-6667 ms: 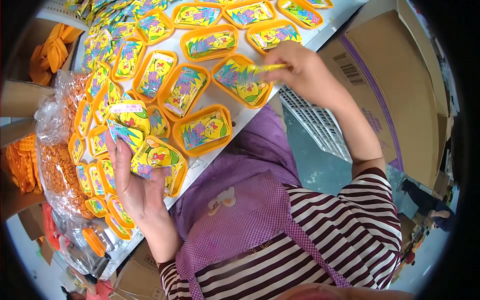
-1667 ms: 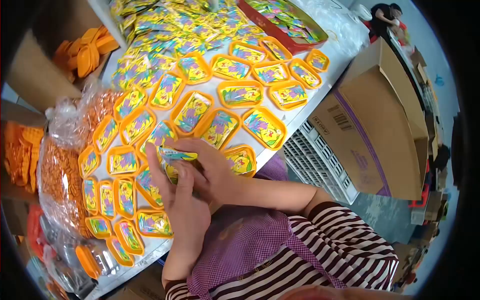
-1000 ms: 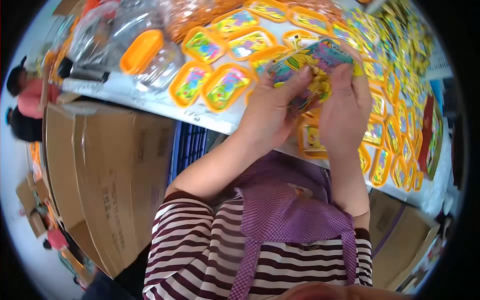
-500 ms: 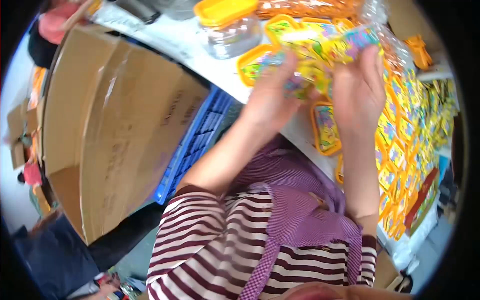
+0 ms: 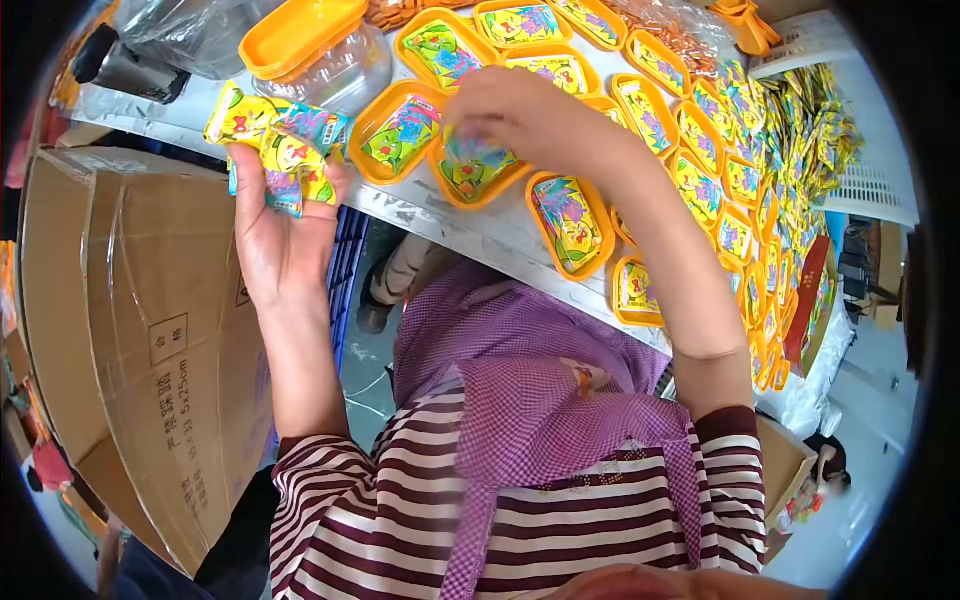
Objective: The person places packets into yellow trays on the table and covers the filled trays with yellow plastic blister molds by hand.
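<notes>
At the table's left edge my left hand (image 5: 285, 225) is palm up, fingers curled around several small printed packets (image 5: 285, 150) in yellow, blue and purple. My right hand (image 5: 525, 115) reaches over an orange tray (image 5: 447, 188), its fingers bent down around a blurred packet (image 5: 475, 155) just above or inside it. Another packet lies in that tray. Beside it, to the left, an orange tray (image 5: 362, 150) holds a green and yellow packet (image 5: 398, 135). Nearer my apron is a further filled tray (image 5: 603, 250).
Many filled orange trays (image 5: 700, 190) spread to the right, with a heap of yellow packets (image 5: 805, 130) beyond. A clear jar (image 5: 350, 80) with an orange lid (image 5: 300, 35) stands behind my left hand. A large cardboard box (image 5: 170, 330) is below left, beside the white table (image 5: 430, 222).
My hands were together over the trays with packets between them. Now the left has moved left with several packets, while the right is lower over a tray. The view has shifted right.
</notes>
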`<state>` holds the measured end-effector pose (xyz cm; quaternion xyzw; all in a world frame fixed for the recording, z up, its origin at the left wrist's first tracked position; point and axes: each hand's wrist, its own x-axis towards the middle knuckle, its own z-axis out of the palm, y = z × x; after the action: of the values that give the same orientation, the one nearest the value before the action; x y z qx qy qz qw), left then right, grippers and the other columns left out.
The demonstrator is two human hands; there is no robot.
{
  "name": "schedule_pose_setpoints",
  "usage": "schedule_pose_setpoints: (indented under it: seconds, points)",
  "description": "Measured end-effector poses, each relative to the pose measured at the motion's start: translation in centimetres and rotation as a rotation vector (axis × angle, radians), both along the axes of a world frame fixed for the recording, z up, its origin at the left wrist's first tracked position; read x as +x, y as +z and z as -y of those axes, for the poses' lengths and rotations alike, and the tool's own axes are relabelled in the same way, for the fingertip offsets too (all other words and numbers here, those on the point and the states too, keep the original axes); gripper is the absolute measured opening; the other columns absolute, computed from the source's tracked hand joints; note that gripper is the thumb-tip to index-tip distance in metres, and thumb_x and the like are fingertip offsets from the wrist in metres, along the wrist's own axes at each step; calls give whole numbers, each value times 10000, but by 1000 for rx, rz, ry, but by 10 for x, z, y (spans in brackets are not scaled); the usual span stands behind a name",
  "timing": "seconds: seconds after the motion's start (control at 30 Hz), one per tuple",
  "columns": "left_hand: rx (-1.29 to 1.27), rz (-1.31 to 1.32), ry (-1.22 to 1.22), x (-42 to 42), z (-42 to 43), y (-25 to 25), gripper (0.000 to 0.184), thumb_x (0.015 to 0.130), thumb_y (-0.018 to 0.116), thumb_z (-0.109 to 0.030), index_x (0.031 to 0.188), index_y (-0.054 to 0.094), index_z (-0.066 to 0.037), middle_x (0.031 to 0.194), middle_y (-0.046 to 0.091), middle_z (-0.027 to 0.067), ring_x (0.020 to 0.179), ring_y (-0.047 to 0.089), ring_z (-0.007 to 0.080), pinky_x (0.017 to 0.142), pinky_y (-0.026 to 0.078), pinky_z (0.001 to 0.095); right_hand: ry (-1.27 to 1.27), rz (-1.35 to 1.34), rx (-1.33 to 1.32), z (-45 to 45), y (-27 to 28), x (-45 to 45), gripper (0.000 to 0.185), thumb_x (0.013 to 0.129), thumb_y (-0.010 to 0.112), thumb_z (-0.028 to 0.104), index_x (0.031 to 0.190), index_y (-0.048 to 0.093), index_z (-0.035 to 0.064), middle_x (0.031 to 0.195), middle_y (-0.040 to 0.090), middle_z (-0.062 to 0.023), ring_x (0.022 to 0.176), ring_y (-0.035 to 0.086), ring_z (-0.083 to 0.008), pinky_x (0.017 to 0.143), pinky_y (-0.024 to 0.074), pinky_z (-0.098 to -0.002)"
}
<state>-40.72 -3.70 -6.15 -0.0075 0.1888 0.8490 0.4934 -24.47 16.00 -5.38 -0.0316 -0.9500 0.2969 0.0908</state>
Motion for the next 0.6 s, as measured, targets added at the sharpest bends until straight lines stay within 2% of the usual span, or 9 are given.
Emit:
schedule_pose_setpoints:
  seconds: [0.03, 0.13, 0.23, 0.33, 0.43, 0.53, 0.6]
  points:
    - [0, 7, 13, 0, 2, 0, 331, 879, 562, -303, 1156, 512, -128, 1086, 594, 21, 958, 563, 184, 726, 483, 394, 30, 69, 7, 4, 0, -1, 154, 792, 614, 120, 940, 609, 80, 838, 574, -65, 841, 541, -237, 761, 440, -345]
    - [-41, 37, 41, 1, 3, 3, 324, 855, 593, -281, 1144, 542, -143, 1085, 588, 32, 934, 531, 193, 725, 445, 379, -67, -116, 182, 15, -12, -1, 175, 744, 650, 118, 912, 617, 82, 866, 563, -71, 880, 519, -250, 791, 419, -362]
    - [-15, -32, 25, 1, 6, -3, 349, 877, 569, -302, 1166, 503, -118, 1085, 591, 30, 958, 566, 179, 723, 494, 392, -197, -167, 317, 26, -7, 9, 201, 712, 669, 113, 905, 621, 82, 867, 552, -73, 889, 508, -254, 772, 420, -359]
    - [-168, -132, 9, 9, 4, -1, 380, 872, 578, -313, 1179, 494, -104, 1085, 589, 38, 960, 568, 175, 728, 504, 375, -183, -48, 276, 28, -9, 18, 209, 686, 665, 99, 890, 626, 86, 822, 550, -75, 908, 516, -272, 762, 425, -349]
    - [-301, -211, -74, 24, -1, 2, 383, 877, 577, -306, 1183, 489, -93, 1091, 588, 57, 947, 589, 175, 709, 514, 351, -194, -111, 241, 26, -11, 17, 204, 705, 667, 127, 891, 617, 60, 834, 551, -94, 896, 518, -284, 757, 425, -353]
    - [-275, -230, -189, 36, -6, 2, 353, 887, 566, -286, 1175, 494, -95, 1066, 601, 43, 910, 606, 164, 685, 514, 323, -344, -248, 33, 39, 15, 0, 207, 741, 668, 162, 894, 610, 36, 848, 566, -110, 845, 546, -260, 711, 438, -345]
    - [-333, -247, -179, 44, -13, 3, 351, 888, 565, -293, 1169, 497, -95, 1049, 606, 45, 906, 607, 166, 682, 512, 318, -409, -194, -234, 54, 38, -13, 228, 764, 662, 197, 899, 605, 23, 841, 578, -101, 809, 560, -232, 678, 443, -345]
